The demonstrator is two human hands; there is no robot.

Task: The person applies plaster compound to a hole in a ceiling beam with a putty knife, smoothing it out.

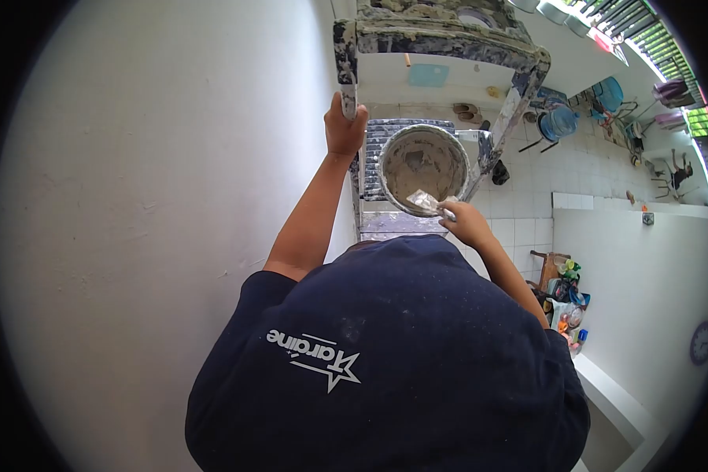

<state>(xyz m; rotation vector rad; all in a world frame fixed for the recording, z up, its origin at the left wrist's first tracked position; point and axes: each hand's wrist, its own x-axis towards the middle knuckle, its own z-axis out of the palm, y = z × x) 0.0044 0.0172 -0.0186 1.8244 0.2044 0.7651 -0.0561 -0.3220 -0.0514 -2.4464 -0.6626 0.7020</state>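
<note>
My left hand (344, 130) is wrapped round the side rail of a paint-crusted ladder (440, 35), close to the wall. My right hand (466, 223) grips a putty knife (422, 199), its blade smeared with whitish paste. That blade lies over the near rim of a round bucket (384, 169). Greyish paste coats the bucket's inside, with a darker patch at the bottom. The bucket stands on a slatted, splattered step (374, 141) of the ladder, between my two arms.
A white wall (149, 173) rises close on the left. Down on the tiled floor are shoes (467, 112) and blue water jugs (558, 123). To the right stands a low white partition (629, 275) beside a heap of bags and goods (568, 303).
</note>
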